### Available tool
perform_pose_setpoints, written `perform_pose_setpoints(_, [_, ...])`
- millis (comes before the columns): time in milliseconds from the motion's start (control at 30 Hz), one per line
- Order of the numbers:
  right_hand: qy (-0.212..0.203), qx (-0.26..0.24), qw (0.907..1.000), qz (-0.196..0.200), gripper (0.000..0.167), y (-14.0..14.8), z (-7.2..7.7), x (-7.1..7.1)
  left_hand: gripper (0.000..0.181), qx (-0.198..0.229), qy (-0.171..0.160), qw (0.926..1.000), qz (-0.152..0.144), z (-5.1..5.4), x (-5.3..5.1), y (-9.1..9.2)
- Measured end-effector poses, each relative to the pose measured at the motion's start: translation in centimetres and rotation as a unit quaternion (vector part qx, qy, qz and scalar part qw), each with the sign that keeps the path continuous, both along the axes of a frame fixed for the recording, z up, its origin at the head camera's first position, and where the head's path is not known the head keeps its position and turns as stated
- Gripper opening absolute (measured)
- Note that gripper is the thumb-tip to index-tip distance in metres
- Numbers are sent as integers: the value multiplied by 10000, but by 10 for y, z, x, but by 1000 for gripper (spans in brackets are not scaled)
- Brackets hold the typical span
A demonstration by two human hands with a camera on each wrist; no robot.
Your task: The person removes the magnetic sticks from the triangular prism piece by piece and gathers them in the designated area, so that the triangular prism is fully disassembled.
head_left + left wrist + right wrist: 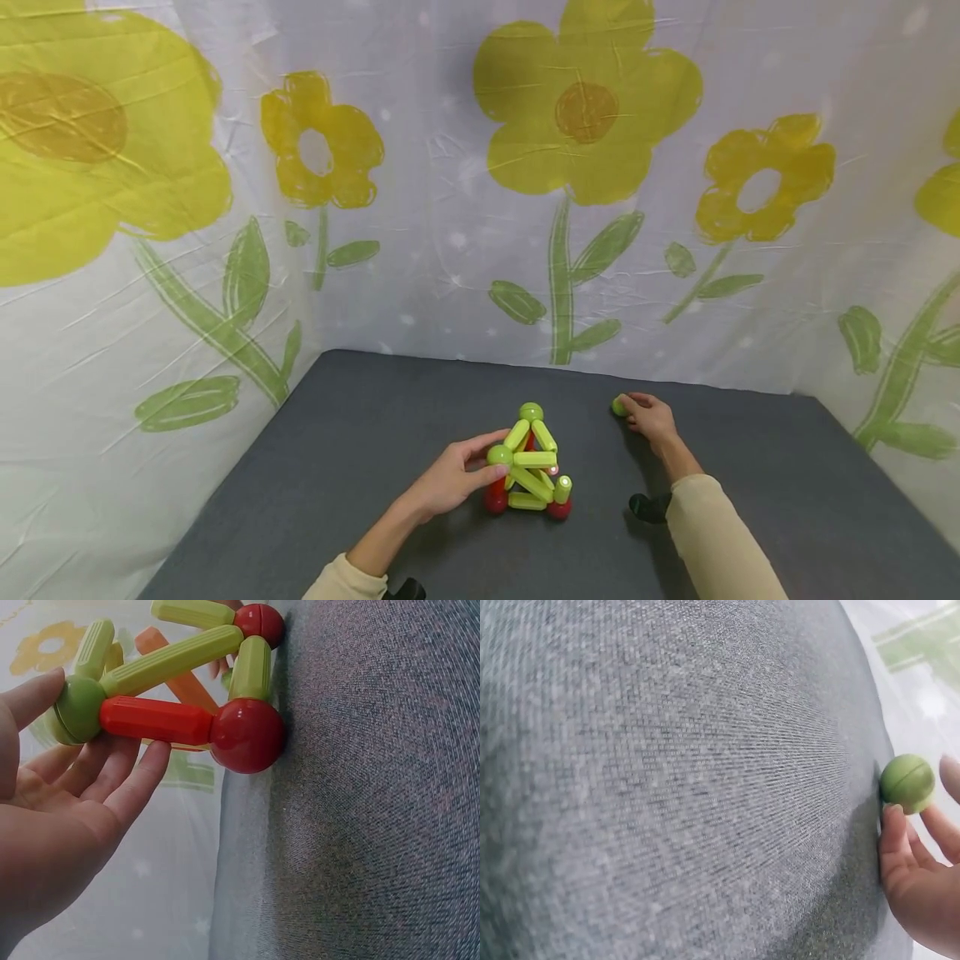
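A triangular-faced frame of light green rods (pixel 536 459) and red balls (pixel 249 735) stands on the dark grey table. Its left green ball (pixel 79 709) lies between the thumb and fingers of my left hand (pixel 452 479), which holds it, with the other fingers along a red rod (pixel 156 720). A further green ball (pixel 531 412) tops the frame, and a short green rod (pixel 563 489) stands up from the front right red ball. Farther back, my right hand (pixel 651 417) reaches a loose green ball (pixel 907 783); its fingertips touch the ball, while the thumb looks apart.
The dark grey tabletop (pixel 360 433) runs back to a white cloth (pixel 420 275) printed with yellow flowers, which encloses it at the back and sides. Black wrist-worn devices (pixel 649 507) show beside the sleeves.
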State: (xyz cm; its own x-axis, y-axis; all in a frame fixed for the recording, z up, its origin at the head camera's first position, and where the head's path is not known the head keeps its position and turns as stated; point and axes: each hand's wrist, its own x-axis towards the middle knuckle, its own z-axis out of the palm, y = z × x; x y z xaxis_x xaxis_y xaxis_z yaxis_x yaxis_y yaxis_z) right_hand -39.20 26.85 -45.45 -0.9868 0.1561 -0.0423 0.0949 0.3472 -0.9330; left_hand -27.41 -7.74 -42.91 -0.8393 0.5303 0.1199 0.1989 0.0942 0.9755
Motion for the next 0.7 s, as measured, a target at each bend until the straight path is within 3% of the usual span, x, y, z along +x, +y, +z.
perform_pose_setpoints(500, [-159, -1179, 9929, 74, 62, 12, -6, 6, 58, -36, -30, 10000, 57, -2, 0, 0])
perform_pose_setpoints(700, [-61, -1684, 9844, -515, 57, 13, -5, 15, 58, -41, -34, 10000, 44, -2, -1, 2])
